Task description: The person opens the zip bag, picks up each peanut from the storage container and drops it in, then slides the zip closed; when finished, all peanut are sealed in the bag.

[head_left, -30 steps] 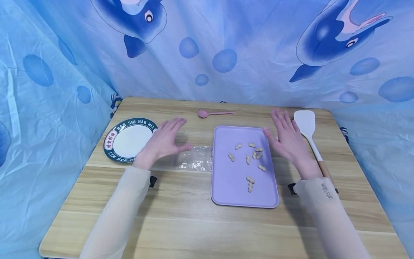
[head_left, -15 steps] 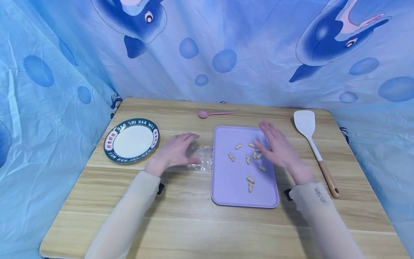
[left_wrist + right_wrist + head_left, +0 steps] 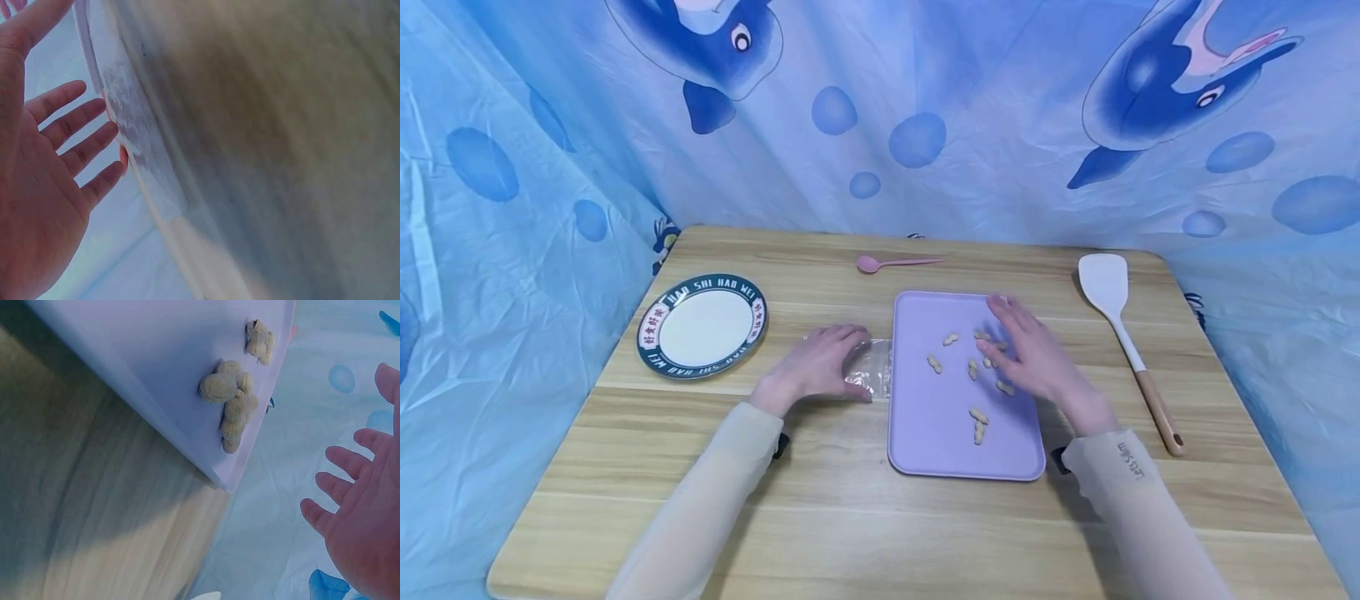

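Observation:
My left hand (image 3: pixel 820 364) is over a clear plastic bag (image 3: pixel 877 371) and hides its left part. In the left wrist view that hand (image 3: pixel 50 181) has its fingers spread, with the bag (image 3: pixel 140 134) lying flat on the table beyond them. A lilac tray (image 3: pixel 928 437) touches or overlaps the bag's right end. Several unshelled peanuts (image 3: pixel 979 432) are scattered on it. Above the tray's right side hovers my right hand (image 3: pixel 1037 358), covering some peanuts. The right wrist view shows this hand (image 3: pixel 369 512) with loosely spread fingers, apart from the clustered peanuts (image 3: pixel 237 415).
To the left lies a white plate (image 3: pixel 700 329) with a dark green lettered rim. A pink spoon (image 3: pixel 868 264) rests near the table's back edge. On the right is a white spatula (image 3: pixel 1105 283) with a wooden handle. A blue dolphin-print curtain (image 3: pixel 917 192) hangs behind.
Both hands have come inward and down: the left moved right, off the plate's edge to over the bag, and the right moved left over the tray. The laid-out objects stay where they were.

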Available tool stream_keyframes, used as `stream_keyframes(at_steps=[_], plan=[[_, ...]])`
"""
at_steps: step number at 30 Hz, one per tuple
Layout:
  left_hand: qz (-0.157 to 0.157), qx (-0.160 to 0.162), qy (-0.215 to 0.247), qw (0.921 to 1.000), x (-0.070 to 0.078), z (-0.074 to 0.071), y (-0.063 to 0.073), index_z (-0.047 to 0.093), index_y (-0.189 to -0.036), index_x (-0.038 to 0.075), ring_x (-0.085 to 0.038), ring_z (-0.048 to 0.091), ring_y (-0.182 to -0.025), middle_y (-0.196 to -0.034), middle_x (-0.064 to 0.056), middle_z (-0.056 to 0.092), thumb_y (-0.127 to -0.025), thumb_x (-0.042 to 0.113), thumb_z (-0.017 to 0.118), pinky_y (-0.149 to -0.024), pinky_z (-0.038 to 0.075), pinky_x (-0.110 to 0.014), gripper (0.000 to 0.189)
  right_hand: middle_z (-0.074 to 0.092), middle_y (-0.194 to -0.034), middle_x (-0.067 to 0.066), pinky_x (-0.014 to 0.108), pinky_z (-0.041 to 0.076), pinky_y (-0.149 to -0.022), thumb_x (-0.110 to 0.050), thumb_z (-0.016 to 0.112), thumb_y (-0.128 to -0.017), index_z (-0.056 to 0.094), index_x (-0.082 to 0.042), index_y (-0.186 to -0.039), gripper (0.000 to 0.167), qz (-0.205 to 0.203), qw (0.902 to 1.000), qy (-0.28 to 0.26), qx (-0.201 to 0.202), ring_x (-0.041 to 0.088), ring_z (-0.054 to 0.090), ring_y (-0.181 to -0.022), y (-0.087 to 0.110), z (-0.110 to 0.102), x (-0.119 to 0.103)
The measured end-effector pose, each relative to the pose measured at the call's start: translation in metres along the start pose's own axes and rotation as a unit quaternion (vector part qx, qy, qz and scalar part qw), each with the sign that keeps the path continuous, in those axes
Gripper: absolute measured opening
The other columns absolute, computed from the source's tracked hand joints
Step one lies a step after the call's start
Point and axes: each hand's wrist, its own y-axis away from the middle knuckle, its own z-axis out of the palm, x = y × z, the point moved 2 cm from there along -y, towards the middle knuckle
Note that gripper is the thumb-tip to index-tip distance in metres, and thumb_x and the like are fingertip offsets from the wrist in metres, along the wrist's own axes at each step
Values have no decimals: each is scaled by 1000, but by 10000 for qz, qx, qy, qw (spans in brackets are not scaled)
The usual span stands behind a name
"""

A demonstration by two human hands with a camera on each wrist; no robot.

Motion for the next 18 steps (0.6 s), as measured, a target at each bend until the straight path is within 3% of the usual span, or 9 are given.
stream_keyframes(at_steps=[9,18], plan=[[-1,-139,-24,9999,1,4,1,47,-146,12,-32,34,-143,-153,-10,42,-69,63,81,-118,22,-53,99,27,-161,15,59,19,-117,-47,51,-101,27,-7,-157,73,-74,10000,-7,49,39,17,-148,4,8,-1],[25,-132,67,9999,3,4,1,49,-145,11,-33,36,-141,-149,-12,46,-72,57,82,-118,22,-53,92,29,-160,17,62,21,-115,-50,51,-100,29,-7,-156,74,-153,9997,87,-167,41,20,-147,5,19,-3]])
